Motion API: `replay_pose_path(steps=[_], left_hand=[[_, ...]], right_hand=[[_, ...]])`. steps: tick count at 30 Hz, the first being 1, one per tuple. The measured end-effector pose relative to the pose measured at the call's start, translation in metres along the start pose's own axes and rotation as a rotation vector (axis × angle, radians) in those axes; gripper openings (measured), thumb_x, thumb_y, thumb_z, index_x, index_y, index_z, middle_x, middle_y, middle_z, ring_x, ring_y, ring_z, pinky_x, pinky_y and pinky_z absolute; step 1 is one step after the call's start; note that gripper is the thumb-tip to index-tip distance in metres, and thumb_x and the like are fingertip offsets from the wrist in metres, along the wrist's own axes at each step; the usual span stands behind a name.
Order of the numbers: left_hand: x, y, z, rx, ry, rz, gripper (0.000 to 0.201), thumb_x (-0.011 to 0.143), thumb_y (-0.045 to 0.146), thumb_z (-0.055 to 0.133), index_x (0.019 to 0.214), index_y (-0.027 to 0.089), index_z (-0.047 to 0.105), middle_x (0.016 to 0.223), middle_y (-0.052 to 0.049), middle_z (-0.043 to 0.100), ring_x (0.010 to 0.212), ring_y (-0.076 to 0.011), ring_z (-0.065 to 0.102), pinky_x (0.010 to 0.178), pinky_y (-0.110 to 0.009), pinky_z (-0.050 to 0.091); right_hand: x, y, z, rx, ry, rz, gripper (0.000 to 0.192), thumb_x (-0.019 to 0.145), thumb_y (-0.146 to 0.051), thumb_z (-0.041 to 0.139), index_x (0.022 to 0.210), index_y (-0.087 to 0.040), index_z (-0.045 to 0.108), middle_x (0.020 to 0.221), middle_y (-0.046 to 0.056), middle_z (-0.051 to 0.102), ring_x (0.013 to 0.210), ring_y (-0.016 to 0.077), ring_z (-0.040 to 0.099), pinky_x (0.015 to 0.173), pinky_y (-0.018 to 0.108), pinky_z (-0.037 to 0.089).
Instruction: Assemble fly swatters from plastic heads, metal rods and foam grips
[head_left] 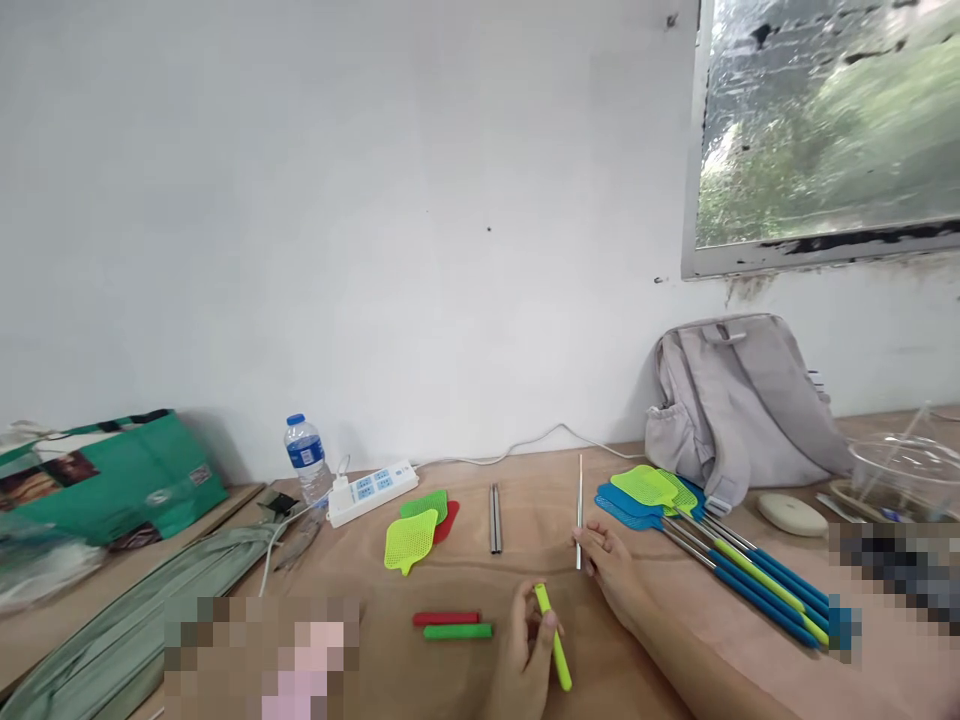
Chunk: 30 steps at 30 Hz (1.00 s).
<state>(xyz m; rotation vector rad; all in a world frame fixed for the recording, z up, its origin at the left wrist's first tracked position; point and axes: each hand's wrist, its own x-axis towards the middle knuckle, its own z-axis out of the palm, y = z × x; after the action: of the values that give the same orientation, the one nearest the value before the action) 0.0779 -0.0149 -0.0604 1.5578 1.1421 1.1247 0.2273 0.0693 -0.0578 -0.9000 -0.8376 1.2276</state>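
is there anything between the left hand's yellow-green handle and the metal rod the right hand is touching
Nothing visible: only bare table lies between the yellow-green handle in the left hand and the metal rod under the right hand.

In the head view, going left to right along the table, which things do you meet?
Green bag → water bottle → power strip → loose swatter heads → metal rods → assembled fly swatters → grey backpack.

A single head-worn camera looks forward across the wooden bench (525,520) toward a white wall (375,220), tilted only slightly down. The person's hands enter low in the frame, close to the lens; a window (825,130) sits upper right. No second view overlaps this one.
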Motion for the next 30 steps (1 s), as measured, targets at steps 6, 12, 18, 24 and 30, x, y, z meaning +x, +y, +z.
replay_pose_path(steps=[6,12,18,24,30], left_hand=[[0.023,0.013,0.009,0.055,0.007,0.013,0.046,0.082,0.046,0.034,0.116,0.016,0.038,0.085,-0.004,0.054,0.082,-0.0142,0.052,0.081,-0.027,0.037],[0.028,0.012,0.004,-0.015,0.041,-0.039,0.050,0.078,0.050,0.040,0.117,0.018,0.043,0.110,-0.007,0.053,0.090,-0.0158,0.052,0.083,-0.028,0.039],[0.031,0.003,0.000,-0.017,0.031,0.015,0.046,0.077,0.044,0.045,0.113,0.017,0.050,0.120,-0.009,0.049,0.115,-0.0191,0.039,0.099,-0.031,0.027],[0.027,0.012,0.000,0.054,-0.069,0.073,0.039,0.079,0.037,0.046,0.112,0.018,0.053,0.117,-0.008,0.052,0.110,-0.0179,0.044,0.097,-0.030,0.031],[0.024,0.016,0.000,0.114,-0.031,0.036,0.038,0.078,0.038,0.046,0.110,0.019,0.055,0.115,-0.007,0.054,0.110,-0.0185,0.045,0.097,-0.031,0.031]], right_hand=[[0.000,-0.003,0.000,0.229,-0.038,0.019,0.036,0.054,-0.032,0.073,0.077,-0.019,0.049,0.069,-0.002,0.063,0.048,0.0060,0.044,0.048,0.019,0.034],[-0.007,-0.014,-0.004,0.401,0.044,0.006,0.027,0.051,-0.029,0.074,0.065,-0.019,0.053,0.069,-0.001,0.063,0.058,0.0104,0.052,0.054,0.022,0.040],[-0.022,-0.034,0.004,0.413,-0.219,-0.050,0.036,0.069,-0.051,0.054,0.055,-0.017,0.055,0.065,0.001,0.058,0.056,0.0126,0.051,0.057,0.027,0.041],[-0.033,-0.033,0.013,0.327,-0.271,-0.004,0.042,0.068,-0.053,0.054,0.048,-0.017,0.051,0.054,-0.001,0.052,0.045,0.0092,0.044,0.050,0.025,0.038],[-0.024,-0.021,0.007,0.454,-0.038,0.066,0.035,0.067,-0.045,0.058,0.049,-0.019,0.044,0.048,-0.005,0.048,0.042,0.0077,0.040,0.043,0.020,0.034]])
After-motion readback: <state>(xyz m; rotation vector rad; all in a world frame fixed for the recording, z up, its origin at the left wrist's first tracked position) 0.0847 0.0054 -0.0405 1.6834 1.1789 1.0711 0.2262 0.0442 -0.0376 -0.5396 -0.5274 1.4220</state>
